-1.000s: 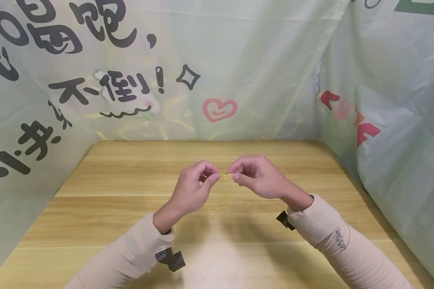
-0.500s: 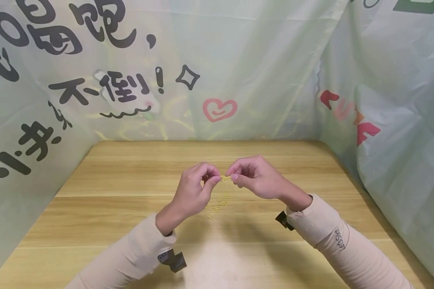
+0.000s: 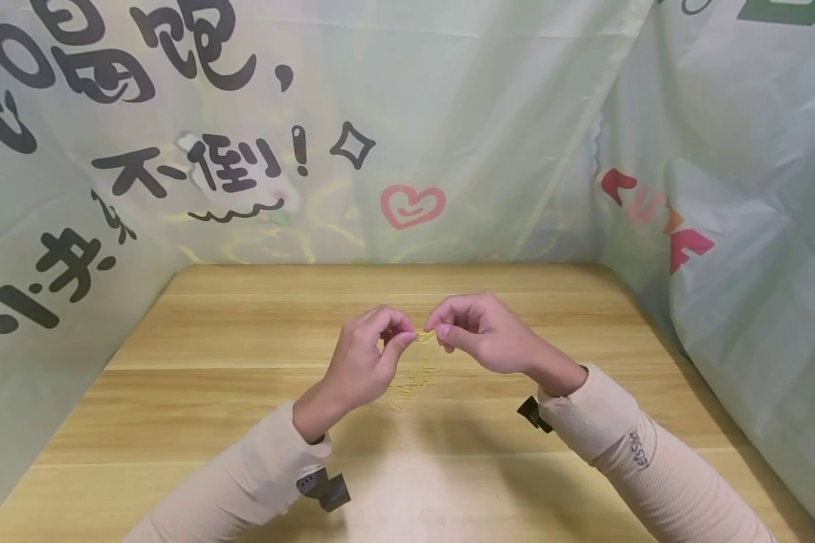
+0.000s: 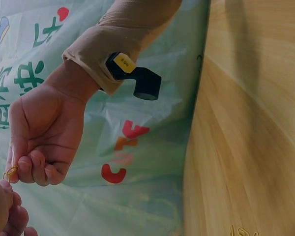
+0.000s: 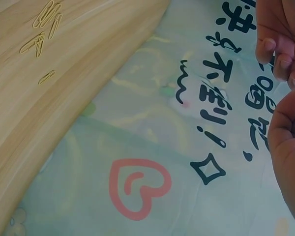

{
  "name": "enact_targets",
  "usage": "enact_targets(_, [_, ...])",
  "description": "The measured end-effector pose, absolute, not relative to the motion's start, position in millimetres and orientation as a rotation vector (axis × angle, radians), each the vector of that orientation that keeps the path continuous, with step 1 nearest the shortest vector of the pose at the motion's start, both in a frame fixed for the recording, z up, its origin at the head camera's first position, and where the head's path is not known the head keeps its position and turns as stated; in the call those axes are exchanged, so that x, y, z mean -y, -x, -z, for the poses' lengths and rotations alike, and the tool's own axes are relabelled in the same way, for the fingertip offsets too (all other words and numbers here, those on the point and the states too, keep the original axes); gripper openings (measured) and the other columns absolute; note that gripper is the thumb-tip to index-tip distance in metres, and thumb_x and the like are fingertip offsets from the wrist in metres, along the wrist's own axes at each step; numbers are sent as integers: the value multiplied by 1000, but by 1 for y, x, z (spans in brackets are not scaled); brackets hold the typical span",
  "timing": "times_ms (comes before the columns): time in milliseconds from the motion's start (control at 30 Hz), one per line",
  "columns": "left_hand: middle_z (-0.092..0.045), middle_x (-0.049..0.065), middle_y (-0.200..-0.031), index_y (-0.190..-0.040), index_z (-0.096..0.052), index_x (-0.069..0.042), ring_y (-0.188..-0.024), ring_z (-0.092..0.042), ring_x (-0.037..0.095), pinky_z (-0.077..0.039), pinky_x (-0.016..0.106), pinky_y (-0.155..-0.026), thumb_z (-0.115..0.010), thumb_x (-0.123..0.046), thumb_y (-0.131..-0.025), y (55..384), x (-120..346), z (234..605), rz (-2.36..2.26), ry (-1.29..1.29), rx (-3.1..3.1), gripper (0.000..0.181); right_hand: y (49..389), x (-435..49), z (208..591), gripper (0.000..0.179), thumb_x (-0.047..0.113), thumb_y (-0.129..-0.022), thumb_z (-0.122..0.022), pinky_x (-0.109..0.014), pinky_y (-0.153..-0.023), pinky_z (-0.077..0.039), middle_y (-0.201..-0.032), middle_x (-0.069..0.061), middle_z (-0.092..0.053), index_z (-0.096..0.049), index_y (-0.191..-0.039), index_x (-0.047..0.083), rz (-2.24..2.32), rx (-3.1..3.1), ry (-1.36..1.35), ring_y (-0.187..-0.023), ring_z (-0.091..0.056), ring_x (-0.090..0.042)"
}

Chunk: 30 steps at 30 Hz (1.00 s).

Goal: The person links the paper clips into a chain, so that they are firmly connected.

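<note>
Thumb and fingers of my left hand (image 3: 363, 358) pinch a yellow paper clip at its left end. My right hand (image 3: 489, 335) pinches another yellow paper clip (image 3: 426, 338) from the right. The two clips meet in the narrow gap between the fingertips; whether they are linked is too small to tell. In the left wrist view a paper clip (image 4: 11, 171) shows at the fingertips of the right hand. Below the raised hands, several yellow paper clips (image 3: 410, 385) lie loosely on the wooden table. Fingertips hide parts of the held clips.
The wooden table (image 3: 244, 332) ends at a printed cloth backdrop (image 3: 482, 151) behind and on both sides. A black wrist camera (image 3: 324, 490) sits on the left sleeve, another black camera (image 3: 535, 415) on the right. One clip (image 5: 46, 77) lies apart from the others.
My left hand has shifted slightly right, closing the gap to the right hand. The held clips, at first showing further apart, now overlap more. Clips on the table have stayed put.
</note>
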<state>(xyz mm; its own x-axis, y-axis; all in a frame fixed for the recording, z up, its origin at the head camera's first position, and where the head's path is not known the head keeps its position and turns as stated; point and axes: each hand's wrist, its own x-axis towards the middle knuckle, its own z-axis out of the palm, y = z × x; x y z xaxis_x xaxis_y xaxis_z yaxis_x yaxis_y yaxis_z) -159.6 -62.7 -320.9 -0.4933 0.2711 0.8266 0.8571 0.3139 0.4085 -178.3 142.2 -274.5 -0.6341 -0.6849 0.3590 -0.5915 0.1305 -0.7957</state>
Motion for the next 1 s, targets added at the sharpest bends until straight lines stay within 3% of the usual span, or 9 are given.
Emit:
enact_targets(167, [-58,4,-71,-85,-58,-2,-61,-52,14,-44,27,-52,-68,-2,-88,160,63,322,1161,1008,1923,10,179,-141,276,14,-10,-93,-50,-27,-54,-45,-70,-4,-57,-63,-91,-5,1561,-2270,1324,-62,-52,-18])
enact_targets(333, [-58,4,-71,-86,-58,-2,-61,-53,14,-43,24,-52,-70,3,-84,160,63,322,1167,1005,1926,13,177,-140,277,13,-10,-92,-51,-29,-61,-51,-71,-5,-59,-63,-92,-8,1583,-2276,1307,-65,-57,-21])
enact_targets(667, [-60,6,-71,-85,-60,2,-58,-52,13,-47,25,-52,-68,6,-83,155,62,320,1204,930,1871,9,171,-136,278,11,-6,-92,-57,-32,-65,-56,-78,-9,-67,-65,-99,-10,1687,-2452,1182,-69,-65,-17])
enact_targets(1000, [-61,9,-73,-85,-59,3,-58,-52,15,-45,23,-49,-65,9,-85,150,54,323,1326,791,1781,8,165,-129,283,10,-10,-88,-61,-30,-58,-55,-80,-11,-70,-66,-97,-9,1846,-2547,1301,-71,-69,-15])
